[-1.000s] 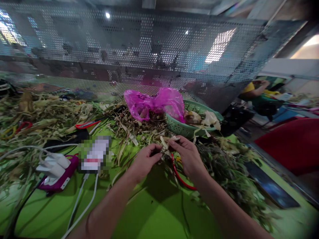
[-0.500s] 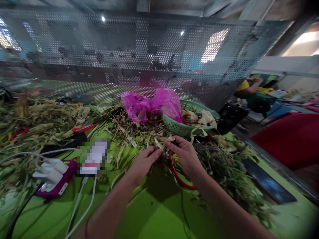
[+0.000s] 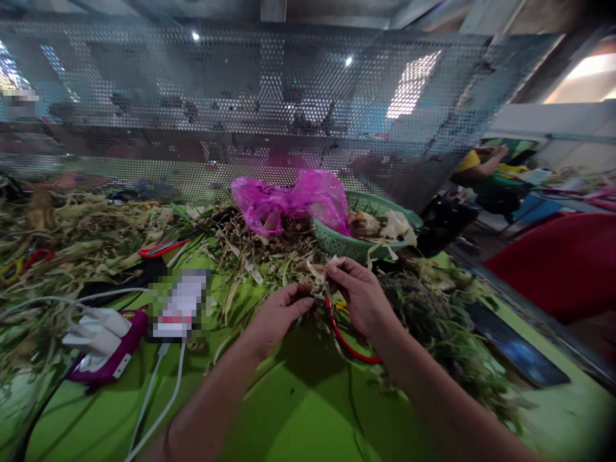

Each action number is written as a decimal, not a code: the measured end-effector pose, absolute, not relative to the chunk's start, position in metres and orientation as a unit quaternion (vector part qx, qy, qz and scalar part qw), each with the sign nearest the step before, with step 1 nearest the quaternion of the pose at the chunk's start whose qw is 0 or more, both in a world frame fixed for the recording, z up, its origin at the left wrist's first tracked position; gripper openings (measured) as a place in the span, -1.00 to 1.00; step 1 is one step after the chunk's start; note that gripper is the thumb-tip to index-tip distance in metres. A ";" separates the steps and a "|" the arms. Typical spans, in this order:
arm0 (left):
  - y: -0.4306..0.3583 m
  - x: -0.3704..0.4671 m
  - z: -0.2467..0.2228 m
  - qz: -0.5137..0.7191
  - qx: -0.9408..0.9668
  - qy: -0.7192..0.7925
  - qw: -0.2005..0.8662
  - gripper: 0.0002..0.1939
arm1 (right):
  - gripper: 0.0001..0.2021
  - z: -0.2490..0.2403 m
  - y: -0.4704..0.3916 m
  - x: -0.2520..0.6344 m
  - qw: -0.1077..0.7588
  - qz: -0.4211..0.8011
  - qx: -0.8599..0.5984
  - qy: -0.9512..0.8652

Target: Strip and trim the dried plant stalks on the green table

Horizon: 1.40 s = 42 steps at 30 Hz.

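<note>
My right hand pinches a pale dried corn husk strip between thumb and fingers, above the green table. Just to its left, my left hand has its thumb and fingers curled toward each other, slightly apart from the husk. Whether something small sits between its fingertips is hidden. Below my right hand lies a red looped handle with yellow inside, probably scissors, partly covered by the hand. Loose dry husk shreds are scattered beyond both hands.
A green basket holds husks, with a pink plastic bag against it. A red utility knife, a phone on a cable and a purple power strip lie left. Plant heaps and a dark phone lie right.
My left hand has drawn slightly away from the husk, its fingertips no longer against it. My right hand still holds the husk, raised a little.
</note>
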<state>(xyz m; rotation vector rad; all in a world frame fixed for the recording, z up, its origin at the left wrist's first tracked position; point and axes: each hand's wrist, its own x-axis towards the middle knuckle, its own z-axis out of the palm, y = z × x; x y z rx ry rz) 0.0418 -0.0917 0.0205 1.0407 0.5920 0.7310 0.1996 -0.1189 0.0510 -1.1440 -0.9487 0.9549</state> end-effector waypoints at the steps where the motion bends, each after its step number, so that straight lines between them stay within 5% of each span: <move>1: -0.091 0.042 0.020 0.330 0.485 0.271 0.763 -0.64 | -0.76 0.051 -0.119 0.201 0.640 0.415 -0.499 -0.411; 8: -0.091 0.042 0.017 0.332 0.599 0.253 0.683 -0.78 | -0.75 0.046 -0.116 0.203 0.656 0.421 -0.496 -0.383; 18: -0.083 0.028 0.037 0.470 0.583 0.347 0.565 -0.64 | -0.75 0.052 -0.118 0.207 0.569 0.409 -0.520 -0.488; 24: -0.083 0.032 0.036 0.448 0.691 0.309 0.476 -0.83 | -0.78 0.050 -0.123 0.197 0.554 0.418 -0.505 -0.513; 32: -0.083 0.034 0.029 0.403 0.687 0.320 0.514 -0.89 | -0.81 0.046 -0.125 0.188 0.572 0.399 -0.505 -0.508; 42: -0.083 0.038 0.025 0.469 0.445 0.323 0.691 -0.86 | -0.76 0.045 -0.130 0.177 0.550 0.450 -0.505 -0.490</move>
